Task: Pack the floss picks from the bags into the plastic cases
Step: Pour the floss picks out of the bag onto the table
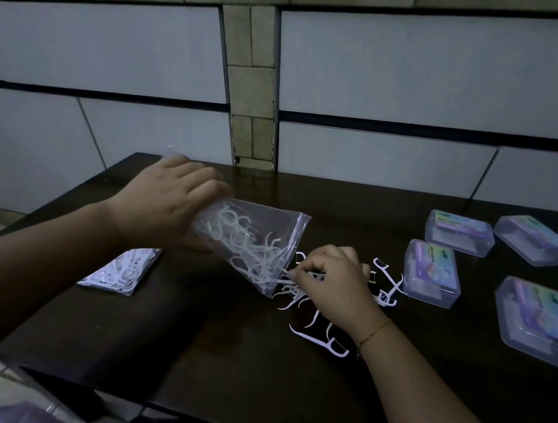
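Left hand [165,199] grips a clear bag [250,242] of floss picks, tilted mouth-down over the dark table [220,360]. Right hand [335,282], fingers curled, pinches loose floss picks [320,341] at its opening, plastic cases [432,273] nearby.

The table [237,362] under my hands is a dark, glossy brown, and the floss picks [320,341] scattered on it are plain white. The bag [262,223] I hold is clear plastic, as is the second bag [123,269] of white picks. The cases [432,274] are translucent and frosted, with labels shading from purple to green, and a thin gold bracelet [373,331] circles my right wrist.
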